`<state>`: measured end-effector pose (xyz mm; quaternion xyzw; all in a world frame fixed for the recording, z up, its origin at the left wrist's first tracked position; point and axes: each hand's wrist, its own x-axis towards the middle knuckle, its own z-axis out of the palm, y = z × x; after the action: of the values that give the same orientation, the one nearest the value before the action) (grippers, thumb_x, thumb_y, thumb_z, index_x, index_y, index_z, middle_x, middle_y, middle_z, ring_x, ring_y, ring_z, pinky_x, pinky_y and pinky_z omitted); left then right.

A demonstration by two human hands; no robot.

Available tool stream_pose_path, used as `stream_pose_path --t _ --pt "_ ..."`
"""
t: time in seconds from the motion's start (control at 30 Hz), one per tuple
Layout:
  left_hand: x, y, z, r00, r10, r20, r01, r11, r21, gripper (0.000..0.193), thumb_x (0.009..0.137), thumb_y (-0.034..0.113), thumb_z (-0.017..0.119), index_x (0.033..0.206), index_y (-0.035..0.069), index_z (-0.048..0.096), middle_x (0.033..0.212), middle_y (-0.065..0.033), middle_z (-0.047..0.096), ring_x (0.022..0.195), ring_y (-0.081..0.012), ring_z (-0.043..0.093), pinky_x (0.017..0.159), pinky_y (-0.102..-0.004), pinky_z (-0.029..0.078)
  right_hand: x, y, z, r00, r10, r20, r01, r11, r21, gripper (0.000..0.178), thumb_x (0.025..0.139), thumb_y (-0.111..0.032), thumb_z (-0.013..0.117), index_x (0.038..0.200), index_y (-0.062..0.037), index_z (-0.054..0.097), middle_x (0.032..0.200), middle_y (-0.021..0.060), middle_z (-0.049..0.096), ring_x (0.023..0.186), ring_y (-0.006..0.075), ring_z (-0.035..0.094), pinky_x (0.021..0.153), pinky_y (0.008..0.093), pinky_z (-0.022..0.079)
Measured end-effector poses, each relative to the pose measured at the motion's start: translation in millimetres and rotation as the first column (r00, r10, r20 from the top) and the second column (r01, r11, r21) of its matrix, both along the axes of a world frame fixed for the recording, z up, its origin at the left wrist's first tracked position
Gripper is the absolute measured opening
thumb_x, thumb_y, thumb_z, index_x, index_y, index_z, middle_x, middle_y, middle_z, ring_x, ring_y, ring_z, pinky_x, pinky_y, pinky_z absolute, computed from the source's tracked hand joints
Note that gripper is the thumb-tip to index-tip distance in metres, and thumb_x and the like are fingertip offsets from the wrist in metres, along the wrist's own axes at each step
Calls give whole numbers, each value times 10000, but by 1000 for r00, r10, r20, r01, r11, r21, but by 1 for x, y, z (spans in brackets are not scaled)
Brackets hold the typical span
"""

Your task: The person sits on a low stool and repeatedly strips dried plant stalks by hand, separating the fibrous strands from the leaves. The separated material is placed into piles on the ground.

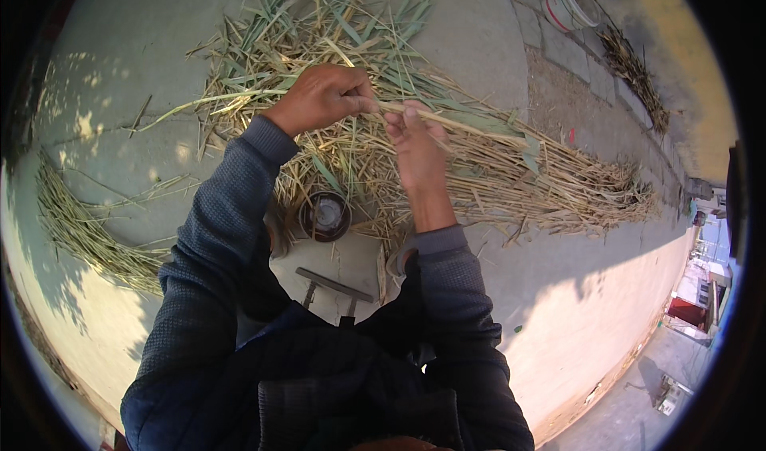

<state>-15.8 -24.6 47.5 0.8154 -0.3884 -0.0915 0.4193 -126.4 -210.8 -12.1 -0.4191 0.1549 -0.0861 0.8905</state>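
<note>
A long pale-green reed stalk (231,96) runs across in front of me through both hands. My left hand (323,100) is closed on it, thumb and fingers pinched together. Just to the right, my right hand (419,149) also grips the stalk, palm partly turned up, with the thumb along it. Beneath my hands spreads a large heap of dry and green reeds (263,60), with leaves mixed in. Its straw-coloured stalks (558,183) fan out to the right. A round dark container (325,216) with something pale inside stands at the heap's near edge.
A dark flat bar on legs (333,284) stands between my knees. On the left lies a bundle of thin greenish stalks (88,231). A white bucket (571,6) and a pile of dark twigs (634,76) are at the far right, past a paved strip (566,56).
</note>
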Motion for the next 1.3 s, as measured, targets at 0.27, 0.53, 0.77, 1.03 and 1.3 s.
stream_pose_path --t 0.27,0.53,0.77,1.03,1.3 --pt "20 39 18 992 122 -12 -121 990 71 156 868 183 806 870 53 720 738 -49 671 665 -175 607 614 -352 455 -4 -61 16 996 -90 -11 90 996 11 237 982 -212 732 1112 -18 691 1063 129 742 880 193 722 747 306 590" --pt "-19 -28 -6 860 37 508 -37 999 -10 198 785 180 826 920 84 717 819 -61 683 806 -259 635 761 -396 438 -10 -26 19 993 -20 -116 19 1000 -6 263 976 -238 743 1090 -9 682 1002 123 742 846 186 724 729 295 590" --pt "-22 -29 -10 885 79 459 16 980 -199 203 763 143 835 932 105 730 847 -40 687 843 -251 645 782 -395 447 -13 -29 33 989 -47 -137 42 998 -42 319 971 -271 752 1104 7 671 962 135 738 803 201 726 698 296 591" --pt "-30 -38 -6 794 121 596 11 977 -212 151 830 124 821 943 104 723 926 -33 736 934 -212 688 805 -376 490 -17 -26 25 945 -136 -296 138 990 -16 320 945 -268 782 1051 12 672 953 173 742 778 212 725 643 297 589" --pt "33 42 37 744 665 67 -559 674 -483 140 913 165 796 954 63 708 827 -25 737 749 -123 672 673 -295 532 -18 -50 18 914 -231 -332 212 973 -95 262 939 -211 784 1011 14 671 937 188 746 778 233 739 620 310 596"
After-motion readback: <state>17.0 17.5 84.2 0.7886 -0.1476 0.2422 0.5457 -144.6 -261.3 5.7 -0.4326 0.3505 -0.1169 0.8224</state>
